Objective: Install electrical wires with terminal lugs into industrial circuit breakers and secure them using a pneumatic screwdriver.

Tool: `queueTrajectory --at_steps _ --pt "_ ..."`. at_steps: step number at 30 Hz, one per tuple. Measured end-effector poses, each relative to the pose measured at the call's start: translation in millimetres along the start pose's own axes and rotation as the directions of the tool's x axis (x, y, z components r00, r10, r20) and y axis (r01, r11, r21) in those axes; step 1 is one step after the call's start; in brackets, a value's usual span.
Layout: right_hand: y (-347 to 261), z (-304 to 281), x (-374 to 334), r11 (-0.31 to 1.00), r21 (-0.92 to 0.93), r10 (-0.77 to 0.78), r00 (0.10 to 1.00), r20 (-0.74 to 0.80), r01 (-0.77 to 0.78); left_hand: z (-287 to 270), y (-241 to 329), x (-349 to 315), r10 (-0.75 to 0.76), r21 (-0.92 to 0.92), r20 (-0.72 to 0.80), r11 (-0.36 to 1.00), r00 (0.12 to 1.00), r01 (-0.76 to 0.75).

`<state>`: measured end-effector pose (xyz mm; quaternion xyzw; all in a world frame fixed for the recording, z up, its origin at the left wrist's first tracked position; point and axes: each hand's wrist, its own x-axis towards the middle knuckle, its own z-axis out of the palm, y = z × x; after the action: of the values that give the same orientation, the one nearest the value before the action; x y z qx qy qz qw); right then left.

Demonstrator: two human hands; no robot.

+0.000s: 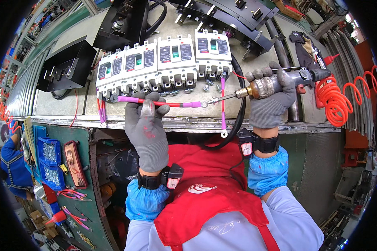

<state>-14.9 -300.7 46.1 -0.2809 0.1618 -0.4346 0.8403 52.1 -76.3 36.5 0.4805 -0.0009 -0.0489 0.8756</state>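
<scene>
My left hand [148, 131], in a grey glove, pinches a short red cable [167, 103] with purple-sleeved ring lugs. My right hand [273, 98], also gloved, is wrapped round an air screwdriver [262, 88] pointing left. At its bit tip sits a screw [212, 101], right at the ring of the cable's right lug. Just beyond my hands stands a row of white circuit breakers [176, 60] with green switches. From the rightmost breaker hangs another red cable [223, 104] with purple ends. Loose screws [206, 88] lie near its foot.
Black metal housings [67, 65] stand at the far left and back. An orange coiled air hose [337, 104] lies to the right. A black cable [241, 100] curves over the bench edge. Blue bins of hardware [50, 152] and more cables [75, 217] lie lower left, near another person [14, 163].
</scene>
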Motion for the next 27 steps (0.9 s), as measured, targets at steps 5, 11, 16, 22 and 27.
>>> queueTrajectory --at_steps 5,11,16,22,27 --pt "7.1 1.9 -0.5 0.999 -0.031 -0.015 0.997 0.075 0.017 4.8 1.8 -3.5 0.042 0.028 0.007 0.999 0.999 -0.042" --pt "15.3 4.9 -5.2 0.999 -0.008 -0.048 0.990 0.134 0.049 5.9 0.5 -14.1 0.068 0.101 0.071 0.992 0.995 -0.075" --pt "21.2 8.5 0.5 0.993 -0.115 -0.009 0.975 0.220 0.035 8.5 -20.2 -36.7 0.122 0.104 0.302 0.982 0.945 -0.160" --pt "26.2 26.3 22.8 0.974 -0.157 -0.110 0.950 0.291 0.161 8.1 -61.5 -38.4 0.299 0.105 0.535 0.905 0.790 -0.413" --pt "34.4 44.5 32.6 0.883 -0.258 -0.285 0.884 0.371 0.393 10.9 -82.5 -27.2 0.390 0.227 0.577 0.768 0.718 -0.599"
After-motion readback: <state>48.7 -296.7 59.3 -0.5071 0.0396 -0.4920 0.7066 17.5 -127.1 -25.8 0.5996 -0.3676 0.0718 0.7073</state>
